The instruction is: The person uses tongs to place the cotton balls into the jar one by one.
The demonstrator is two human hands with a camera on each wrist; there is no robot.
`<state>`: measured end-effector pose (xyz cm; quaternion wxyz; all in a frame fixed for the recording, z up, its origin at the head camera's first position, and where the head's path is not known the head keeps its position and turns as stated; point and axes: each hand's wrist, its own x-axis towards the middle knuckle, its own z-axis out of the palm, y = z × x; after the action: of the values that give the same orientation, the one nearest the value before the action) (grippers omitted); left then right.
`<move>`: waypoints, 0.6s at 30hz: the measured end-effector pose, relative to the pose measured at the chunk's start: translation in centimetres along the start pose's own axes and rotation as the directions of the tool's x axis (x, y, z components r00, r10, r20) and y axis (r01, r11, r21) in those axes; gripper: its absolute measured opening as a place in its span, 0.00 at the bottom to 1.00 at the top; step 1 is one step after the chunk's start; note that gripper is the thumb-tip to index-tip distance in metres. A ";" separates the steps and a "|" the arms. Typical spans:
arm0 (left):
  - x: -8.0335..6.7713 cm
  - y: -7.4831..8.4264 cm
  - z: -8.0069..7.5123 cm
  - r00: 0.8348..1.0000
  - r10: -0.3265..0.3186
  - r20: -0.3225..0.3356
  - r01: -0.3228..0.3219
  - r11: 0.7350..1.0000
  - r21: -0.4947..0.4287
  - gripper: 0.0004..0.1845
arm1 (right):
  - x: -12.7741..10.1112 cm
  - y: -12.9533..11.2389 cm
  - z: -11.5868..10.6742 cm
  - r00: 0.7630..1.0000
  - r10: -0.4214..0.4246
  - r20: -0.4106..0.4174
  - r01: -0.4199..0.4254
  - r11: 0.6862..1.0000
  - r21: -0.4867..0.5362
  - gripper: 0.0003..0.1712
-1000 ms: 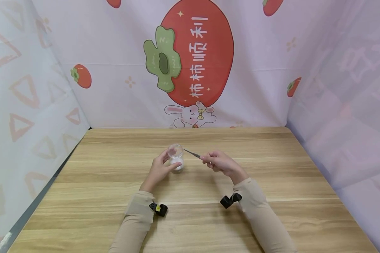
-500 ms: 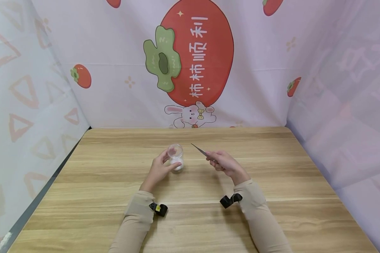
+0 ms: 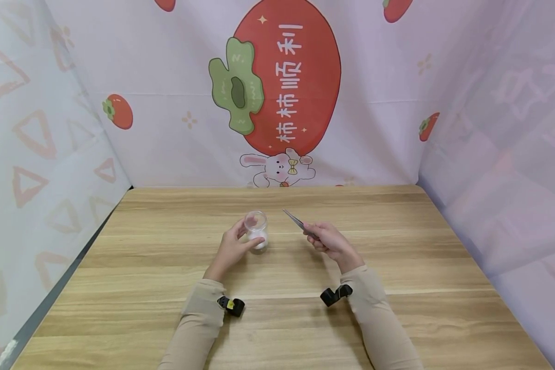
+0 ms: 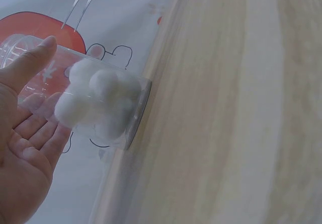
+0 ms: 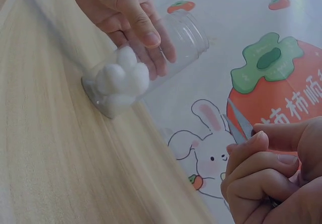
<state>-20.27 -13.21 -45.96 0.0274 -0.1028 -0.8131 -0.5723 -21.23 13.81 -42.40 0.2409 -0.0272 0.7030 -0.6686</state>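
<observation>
A clear, lidless jar (image 3: 256, 221) stands upright on the wooden table, with several white cotton balls (image 4: 100, 98) in its lower part. My left hand (image 3: 233, 247) holds the jar from the left, thumb on the near side and fingers behind it. To the right of the jar, my right hand (image 3: 327, 240) pinches a pair of metal tweezers (image 3: 294, 219). The tweezers point up and left, away from the jar, over the table. In the right wrist view their two tips (image 5: 231, 114) are spread apart with nothing between them.
The wooden table (image 3: 277, 329) spreads around both hands. A white printed cloth (image 3: 166, 144) hangs behind its back edge, and more cloth hangs at the left and right sides. A black strap (image 3: 233, 306) sits on the left wrist, another black strap (image 3: 336, 295) on the right.
The tweezers have moved right, away from the jar's rim, and their tips now point more upward. My right hand has shifted slightly right. The left hand and the jar have stayed in place.
</observation>
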 end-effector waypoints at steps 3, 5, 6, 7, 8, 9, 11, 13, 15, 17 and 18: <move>0.0 0.0 0.0 1.000 0.008 -0.003 -0.008 1.000 -0.001 0.39 | 0.1 0.3 0.0 1.000 -0.006 -0.006 0.006 1.000 0.011 0.15; 0.0 -0.1 0.1 1.000 0.008 -0.004 -0.008 1.000 -0.001 0.39 | 0.1 0.5 0.0 1.000 -0.012 -0.009 0.012 1.000 0.019 0.15; 0.0 -0.1 0.1 1.000 0.005 -0.004 -0.005 1.000 0.000 0.39 | 0.0 0.5 0.0 1.000 -0.017 -0.005 0.017 1.000 0.022 0.15; 0.0 -0.1 0.1 1.000 0.003 -0.003 -0.003 1.000 0.002 0.40 | 0.0 0.6 0.0 1.000 -0.021 -0.003 0.021 0.999 0.025 0.15; 0.0 -0.1 0.0 1.000 0.000 -0.003 0.000 1.000 0.004 0.40 | 0.0 0.6 0.0 1.000 -0.022 -0.006 0.022 0.999 0.030 0.15; 0.0 -0.1 0.0 1.000 -0.005 -0.002 0.005 1.000 0.004 0.40 | 0.0 0.6 0.0 1.000 -0.021 -0.011 0.021 0.999 0.034 0.15; 0.0 -0.1 0.0 1.000 -0.006 0.002 0.006 1.000 0.011 0.40 | 0.0 0.7 -0.1 1.000 -0.012 -0.028 0.013 0.999 0.047 0.15; 0.0 -0.1 0.0 1.000 -0.007 0.001 0.007 1.000 0.014 0.40 | 0.0 0.7 -0.1 0.999 0.003 -0.045 0.001 0.997 0.079 0.16; 0.0 -0.1 0.0 1.000 -0.007 0.001 0.007 1.000 0.014 0.40 | 0.1 0.8 -0.2 0.998 0.017 -0.061 -0.010 0.994 0.112 0.16; 0.0 -0.1 0.0 1.000 -0.007 0.000 0.007 1.000 0.013 0.40 | 0.1 0.8 -0.3 0.997 0.028 -0.073 -0.017 0.990 0.140 0.15; 0.0 -0.1 0.0 1.000 -0.009 -0.001 0.009 1.000 0.013 0.40 | 0.1 0.8 -0.3 0.997 0.029 -0.076 -0.017 0.989 0.146 0.15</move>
<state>-20.34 -13.28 -46.06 0.0259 -0.0989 -0.8173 -0.5671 -21.18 14.20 -43.23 0.2222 0.0248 0.6615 -0.7158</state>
